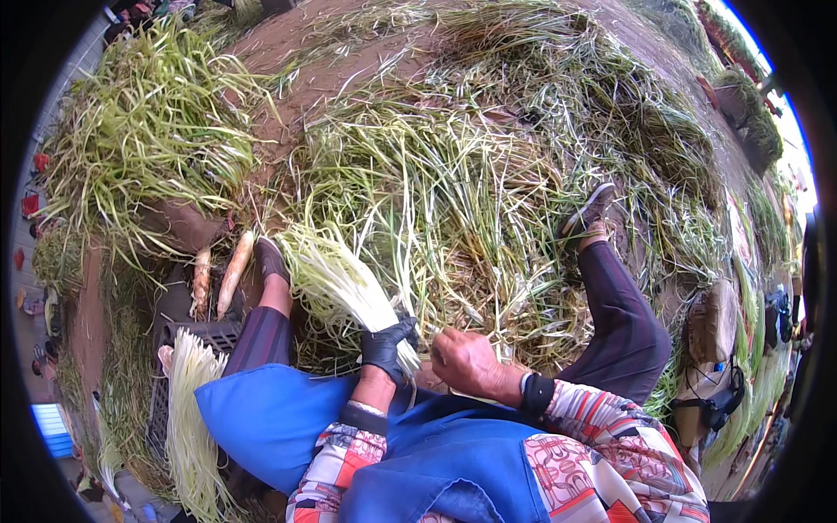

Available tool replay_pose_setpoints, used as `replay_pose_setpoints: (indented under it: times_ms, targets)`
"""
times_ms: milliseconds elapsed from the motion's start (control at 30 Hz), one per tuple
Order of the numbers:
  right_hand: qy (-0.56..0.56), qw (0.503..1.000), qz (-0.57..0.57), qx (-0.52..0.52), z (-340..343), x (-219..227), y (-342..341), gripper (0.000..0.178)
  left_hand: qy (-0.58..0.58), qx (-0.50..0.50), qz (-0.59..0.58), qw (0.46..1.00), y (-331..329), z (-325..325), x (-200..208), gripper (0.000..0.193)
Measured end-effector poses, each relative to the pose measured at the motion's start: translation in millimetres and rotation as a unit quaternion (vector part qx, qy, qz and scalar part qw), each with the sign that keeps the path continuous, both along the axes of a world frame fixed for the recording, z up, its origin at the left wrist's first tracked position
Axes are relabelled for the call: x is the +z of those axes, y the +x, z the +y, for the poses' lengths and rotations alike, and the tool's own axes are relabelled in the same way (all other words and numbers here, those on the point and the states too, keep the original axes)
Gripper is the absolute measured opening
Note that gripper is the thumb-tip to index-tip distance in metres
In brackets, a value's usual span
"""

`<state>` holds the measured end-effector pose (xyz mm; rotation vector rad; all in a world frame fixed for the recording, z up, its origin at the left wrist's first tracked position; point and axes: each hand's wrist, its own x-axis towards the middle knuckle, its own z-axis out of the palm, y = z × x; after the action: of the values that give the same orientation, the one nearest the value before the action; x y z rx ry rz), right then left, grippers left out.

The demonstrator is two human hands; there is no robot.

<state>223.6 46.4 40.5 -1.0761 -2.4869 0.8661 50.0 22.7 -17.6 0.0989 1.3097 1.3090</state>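
My left hand (388, 350), in a black glove, is closed round the lower end of a bunch of pale green, grass-like stalks (344, 283). The loose leafy ends fan out up and to the left, over the ground beside my left shoe. Just right of the bunch's cut end is my bare right hand (471, 362), its fingers curled in. What those fingers hold, if anything, is hidden. Both hands are above my lap, over a blue apron (270, 418).
Heaps of cut green leaves (418, 166) lie between and beyond my feet. A tall leafy pile (148, 131) stands at the far left. To my left, a second pale bunch (192, 410) lies by a dark plastic crate (222, 333), near two long pale things (235, 275).
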Motion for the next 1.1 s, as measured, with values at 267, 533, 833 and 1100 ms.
replay_pose_setpoints:
  times_ms: [267, 533, 833, 1100]
  targets:
    - [-0.471, 0.854, 0.17, -0.139, 6.5, -15.0, -7.9, 0.04, 0.011, -0.037, 0.045, 0.998, -8.9, -5.6, -4.4, 0.024]
    - [-0.56, 0.718, 0.304, -0.279, 27.3, -28.4, -26.4, 0.016, 0.01, 0.005, -0.059, 0.998, -6.1, -1.5, 7.2, 0.02]
    - [0.136, 0.934, -0.325, -0.053, 64.6, -95.3, 99.2, 0.01, 0.064, 0.085, -0.166, 0.98, -26.0, 3.3, 35.8, 0.023]
    - [0.067, 0.882, -0.403, -0.236, 146.8, -39.5, 180.6, 0.035, 0.039, 0.07, -0.09, 0.993, -27.8, 9.3, 38.1, 0.023]
